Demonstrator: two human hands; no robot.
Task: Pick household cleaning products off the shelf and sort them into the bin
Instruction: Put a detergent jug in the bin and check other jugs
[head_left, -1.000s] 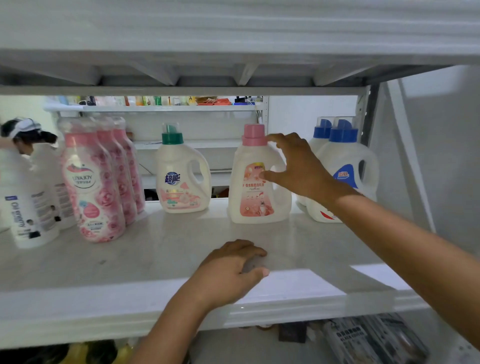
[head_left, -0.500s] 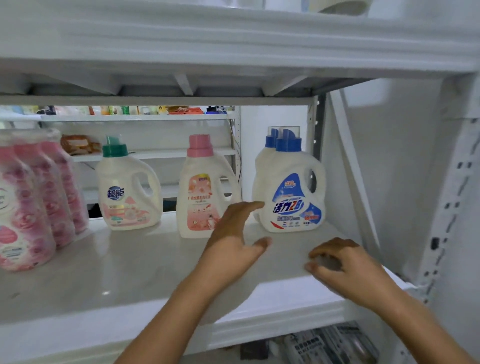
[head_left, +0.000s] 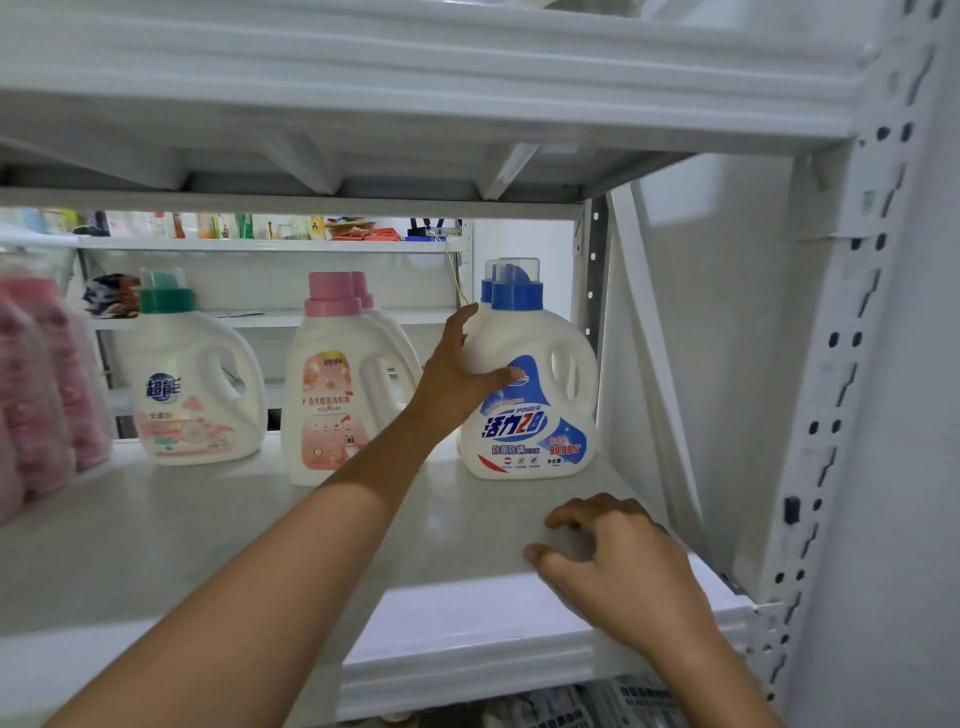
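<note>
On the shelf (head_left: 208, 545), the left hand (head_left: 457, 379) now wraps round the blue-cap bottle (head_left: 524, 405) it was reaching for, ready to lift; the right hand (head_left: 618, 566) rests loosely curled, empty.

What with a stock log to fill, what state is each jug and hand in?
left hand: grips blue-capped jug
right hand: loosely curled, resting on shelf
blue-capped jug: upright, capped, held
pink-capped jug: upright, capped
green-capped jug: upright, capped
</note>
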